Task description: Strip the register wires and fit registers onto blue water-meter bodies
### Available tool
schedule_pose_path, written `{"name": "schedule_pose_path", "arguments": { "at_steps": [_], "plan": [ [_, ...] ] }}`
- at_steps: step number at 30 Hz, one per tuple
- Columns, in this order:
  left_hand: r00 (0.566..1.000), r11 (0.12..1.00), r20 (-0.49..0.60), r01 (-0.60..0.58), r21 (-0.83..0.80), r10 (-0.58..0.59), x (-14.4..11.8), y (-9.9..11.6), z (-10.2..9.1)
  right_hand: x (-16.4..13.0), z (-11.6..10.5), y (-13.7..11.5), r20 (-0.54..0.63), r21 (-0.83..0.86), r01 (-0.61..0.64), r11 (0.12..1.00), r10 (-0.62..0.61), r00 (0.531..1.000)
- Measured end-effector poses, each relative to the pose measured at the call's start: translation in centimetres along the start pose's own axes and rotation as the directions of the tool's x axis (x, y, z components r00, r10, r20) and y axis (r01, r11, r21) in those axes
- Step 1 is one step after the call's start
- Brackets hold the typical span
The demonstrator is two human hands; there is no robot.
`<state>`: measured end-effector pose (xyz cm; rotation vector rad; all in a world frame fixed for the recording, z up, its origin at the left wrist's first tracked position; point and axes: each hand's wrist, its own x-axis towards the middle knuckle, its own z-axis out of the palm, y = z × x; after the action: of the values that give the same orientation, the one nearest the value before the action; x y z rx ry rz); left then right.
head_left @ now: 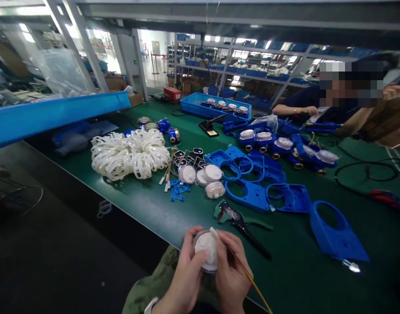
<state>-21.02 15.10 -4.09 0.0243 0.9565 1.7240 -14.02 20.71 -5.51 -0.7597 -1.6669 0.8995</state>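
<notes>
Close to the table edge, a round white-faced meter module (203, 244) is gripped between my two hands. My left hand (186, 274) wraps its left side, with the thumb pressing on the white face. My right hand (233, 272) closes on the right side, its fingers at a small white piece (213, 233) by the upper rim. A thin red and yellow cable (257, 288) runs out from under the right fingers toward the bottom right. Ahead lie similar round modules (187, 174). Just beyond my right hand rests a green and black wire stripper (241, 224).
Blue plastic housings (248, 194) spread to the right. White looped straps (131, 152) pile up at left beside wired parts (197, 151) and small blue brackets (179, 190). Assembled blue meters (264, 139) stand further back, near a blue tray (216, 112). Opposite sits a person (301, 100).
</notes>
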Motion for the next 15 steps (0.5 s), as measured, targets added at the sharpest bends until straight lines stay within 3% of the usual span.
{"name": "schedule_pose_path", "arguments": {
  "at_steps": [2, 4, 8, 11, 15],
  "plan": [
    [1.000, 0.998, -0.011, -0.006, -0.063, 0.006, -1.0, -1.2, -0.1, -0.7, -0.1, 0.1, -0.094, -0.011, -0.078, 0.997, 0.077, 0.993],
    [0.998, 0.998, 0.017, -0.058, -0.025, 0.058, -1.3, -1.7, -0.4, -0.9, -0.6, -0.2, -0.124, 0.018, -0.144, 0.989, 0.145, 0.982],
    [0.990, 0.981, 0.093, -0.116, 0.153, 0.103, -0.9, -0.8, -1.1, -0.1, -2.6, -1.3, 0.054, 0.123, -0.149, 0.981, 0.143, 0.988],
    [0.987, 0.919, 0.139, -0.131, 0.372, 0.085, -0.5, 0.5, -1.0, 0.6, -3.9, -2.0, 0.208, 0.121, -0.136, 0.983, 0.109, 0.972],
    [0.968, 0.815, 0.225, -0.222, 0.536, 0.115, -0.6, 1.2, -0.7, 0.6, -4.1, -2.3, 0.240, 0.047, -0.105, 0.993, 0.091, 0.966]
  ]
}}
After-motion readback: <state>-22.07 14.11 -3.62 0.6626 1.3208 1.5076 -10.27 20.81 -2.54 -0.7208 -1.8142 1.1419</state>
